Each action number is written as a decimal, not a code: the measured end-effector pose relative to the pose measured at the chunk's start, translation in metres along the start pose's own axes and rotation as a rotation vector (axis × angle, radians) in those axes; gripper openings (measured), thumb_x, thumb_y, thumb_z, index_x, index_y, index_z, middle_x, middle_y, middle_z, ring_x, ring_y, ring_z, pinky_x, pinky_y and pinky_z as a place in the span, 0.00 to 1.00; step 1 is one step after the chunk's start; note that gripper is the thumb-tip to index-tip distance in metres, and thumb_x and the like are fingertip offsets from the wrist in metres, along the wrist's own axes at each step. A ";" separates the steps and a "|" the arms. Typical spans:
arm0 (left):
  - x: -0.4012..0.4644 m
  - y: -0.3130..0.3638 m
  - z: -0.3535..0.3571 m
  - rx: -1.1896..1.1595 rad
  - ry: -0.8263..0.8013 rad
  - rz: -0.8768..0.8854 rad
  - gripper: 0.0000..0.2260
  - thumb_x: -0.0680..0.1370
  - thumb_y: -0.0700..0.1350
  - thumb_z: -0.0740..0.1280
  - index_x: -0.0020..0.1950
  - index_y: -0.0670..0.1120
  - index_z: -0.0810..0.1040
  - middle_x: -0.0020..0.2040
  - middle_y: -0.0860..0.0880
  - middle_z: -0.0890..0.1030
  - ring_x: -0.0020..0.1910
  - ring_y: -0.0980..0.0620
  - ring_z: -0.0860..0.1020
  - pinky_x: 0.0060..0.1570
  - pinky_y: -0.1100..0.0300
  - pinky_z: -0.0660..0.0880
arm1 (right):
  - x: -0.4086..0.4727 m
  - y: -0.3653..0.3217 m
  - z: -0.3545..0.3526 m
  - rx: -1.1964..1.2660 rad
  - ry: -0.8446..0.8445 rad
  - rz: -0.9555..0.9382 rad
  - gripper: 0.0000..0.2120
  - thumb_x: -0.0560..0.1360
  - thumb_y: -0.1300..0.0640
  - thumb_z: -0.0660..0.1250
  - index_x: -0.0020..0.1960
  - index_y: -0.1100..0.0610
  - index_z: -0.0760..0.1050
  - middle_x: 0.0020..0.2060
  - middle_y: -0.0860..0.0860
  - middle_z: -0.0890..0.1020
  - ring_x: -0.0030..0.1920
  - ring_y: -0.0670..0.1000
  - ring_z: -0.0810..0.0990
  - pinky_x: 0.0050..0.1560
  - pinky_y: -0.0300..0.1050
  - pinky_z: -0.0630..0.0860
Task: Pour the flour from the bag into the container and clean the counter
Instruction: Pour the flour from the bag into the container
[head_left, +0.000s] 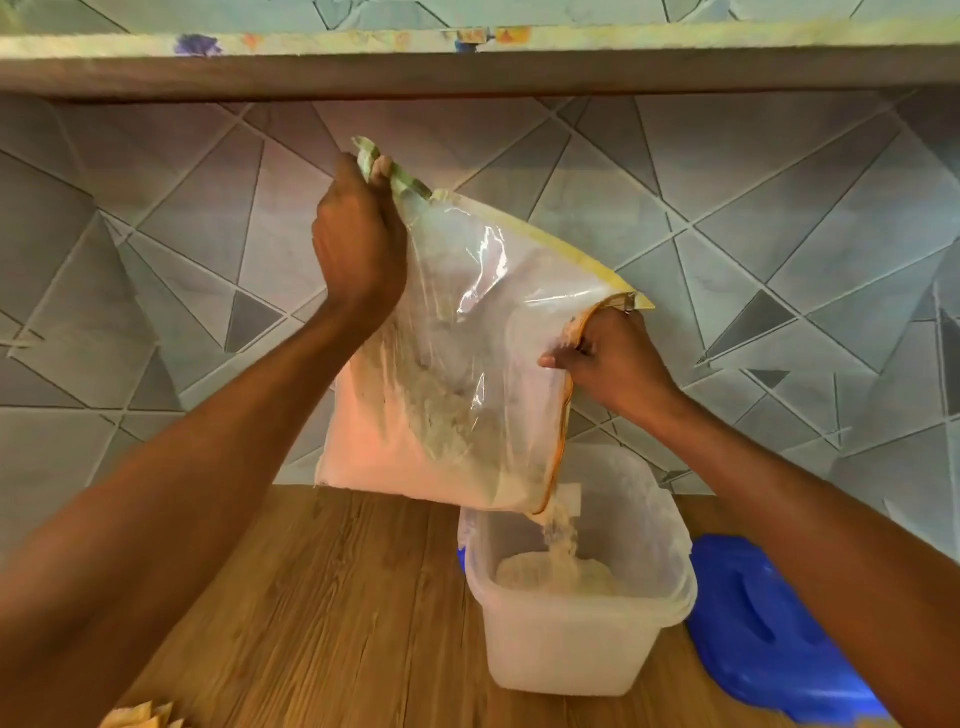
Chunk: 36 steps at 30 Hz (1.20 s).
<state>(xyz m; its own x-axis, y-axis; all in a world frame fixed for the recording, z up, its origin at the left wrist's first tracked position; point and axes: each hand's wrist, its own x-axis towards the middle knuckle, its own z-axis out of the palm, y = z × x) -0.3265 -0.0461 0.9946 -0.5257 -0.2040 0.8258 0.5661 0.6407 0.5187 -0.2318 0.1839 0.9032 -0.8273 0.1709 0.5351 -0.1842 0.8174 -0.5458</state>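
Observation:
A clear plastic flour bag (457, 364) with a yellow-edged mouth hangs tilted above the counter. My left hand (358, 244) grips its upper left corner, raised high. My right hand (613, 364) pinches the open edge on the right side. Flour lies heaped in the bag's lower part, and a thin stream of flour (561, 530) falls from the lower right corner of the mouth. It lands in a translucent white container (571, 649) standing on the wooden counter (322, 613), where a small mound of flour (556, 571) has gathered.
A blue lid (769, 623) lies on the counter to the right of the container. A grey tiled wall (779, 234) rises behind, with a shelf (467, 73) overhead. Some yellowish paper (140, 717) shows at the bottom left edge.

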 end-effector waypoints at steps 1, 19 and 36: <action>-0.001 0.002 0.000 -0.005 -0.002 0.007 0.15 0.85 0.50 0.55 0.63 0.41 0.73 0.54 0.45 0.82 0.47 0.52 0.78 0.43 0.63 0.71 | -0.001 -0.002 -0.001 0.000 0.007 -0.007 0.12 0.73 0.53 0.77 0.44 0.63 0.84 0.42 0.59 0.86 0.51 0.60 0.82 0.52 0.53 0.80; 0.003 -0.007 -0.002 0.010 0.031 -0.037 0.13 0.84 0.46 0.56 0.63 0.40 0.72 0.55 0.45 0.82 0.46 0.52 0.77 0.41 0.63 0.69 | -0.007 -0.007 0.001 0.034 0.167 0.012 0.20 0.72 0.54 0.78 0.28 0.57 0.73 0.27 0.55 0.79 0.37 0.61 0.78 0.44 0.48 0.73; 0.008 -0.014 -0.010 0.018 0.095 -0.106 0.16 0.85 0.49 0.54 0.63 0.39 0.72 0.54 0.41 0.81 0.51 0.42 0.79 0.42 0.57 0.68 | -0.008 -0.007 -0.004 0.107 0.282 -0.029 0.15 0.70 0.53 0.79 0.33 0.62 0.80 0.29 0.57 0.83 0.32 0.60 0.82 0.41 0.53 0.79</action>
<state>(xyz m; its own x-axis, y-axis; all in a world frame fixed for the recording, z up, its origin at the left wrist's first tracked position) -0.3328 -0.0642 0.9959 -0.5189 -0.3395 0.7845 0.4989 0.6249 0.6004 -0.2221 0.1789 0.9052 -0.6439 0.3068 0.7009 -0.2727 0.7639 -0.5849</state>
